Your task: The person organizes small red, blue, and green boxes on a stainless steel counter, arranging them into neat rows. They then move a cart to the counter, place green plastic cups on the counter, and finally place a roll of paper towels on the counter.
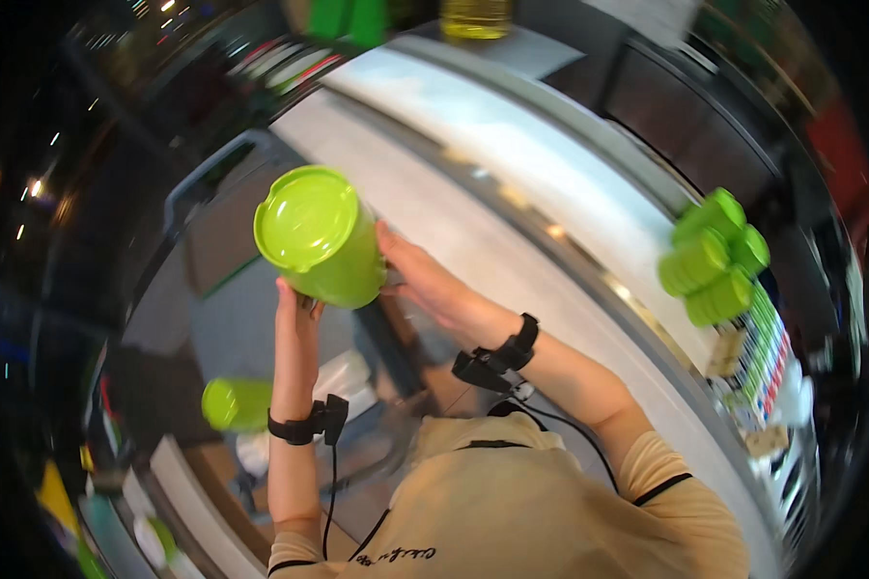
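Between my two hands is a lime-green plastic container (311,231), shaped like a large cup. Its glossy round end, with a notched rim, faces up towards me. My left hand (297,307) supports it from the near lower side, fingers partly hidden behind it. From the right, my right hand (413,271) grips its side, and its fingertips are also partly hidden. The container is held tilted in the air, left of a long white counter (478,246). Each wrist wears a black strap with a small device and a cable.
Several similar green containers (717,253) are grouped on the counter's right end, beside a striped box (764,347). Another green container (235,404) lies lower left, near white plastic bags (347,383). A jar of yellow liquid (476,18) stands at the back. A metal rail (210,174) is at left.
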Tool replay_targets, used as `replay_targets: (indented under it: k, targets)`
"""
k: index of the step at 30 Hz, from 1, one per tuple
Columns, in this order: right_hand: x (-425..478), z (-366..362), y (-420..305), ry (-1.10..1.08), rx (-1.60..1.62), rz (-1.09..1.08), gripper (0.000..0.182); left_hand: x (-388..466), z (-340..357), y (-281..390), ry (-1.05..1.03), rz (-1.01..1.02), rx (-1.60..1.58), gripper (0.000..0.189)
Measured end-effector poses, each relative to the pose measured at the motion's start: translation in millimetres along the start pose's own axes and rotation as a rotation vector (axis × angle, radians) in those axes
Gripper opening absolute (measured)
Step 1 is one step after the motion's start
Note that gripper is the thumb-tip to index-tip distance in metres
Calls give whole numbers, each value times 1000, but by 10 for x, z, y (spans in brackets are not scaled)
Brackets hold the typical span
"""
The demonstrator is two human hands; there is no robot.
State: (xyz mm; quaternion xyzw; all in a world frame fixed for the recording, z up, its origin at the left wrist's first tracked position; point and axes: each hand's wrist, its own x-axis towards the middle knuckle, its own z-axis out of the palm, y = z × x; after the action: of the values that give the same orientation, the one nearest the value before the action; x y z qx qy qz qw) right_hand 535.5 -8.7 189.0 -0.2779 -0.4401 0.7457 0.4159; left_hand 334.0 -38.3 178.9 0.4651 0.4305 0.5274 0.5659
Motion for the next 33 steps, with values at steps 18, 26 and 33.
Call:
replay_targets:
  k: [18, 26, 33]
  targets:
    - [-2185, -3155, -80, 1104, 190, -316, 85, 1522, 4254, -2020, -794, -456, -99, 73]
    - [-1997, -3475, 278, 1392, 44, -348, 85, 1767, 4645, -2351, -785, -515, -1, 64]
    - [-1955, -3736, 327, 1367, 277, -475, 68, 1617, 4759, -2072, -628, -708, 282, 88]
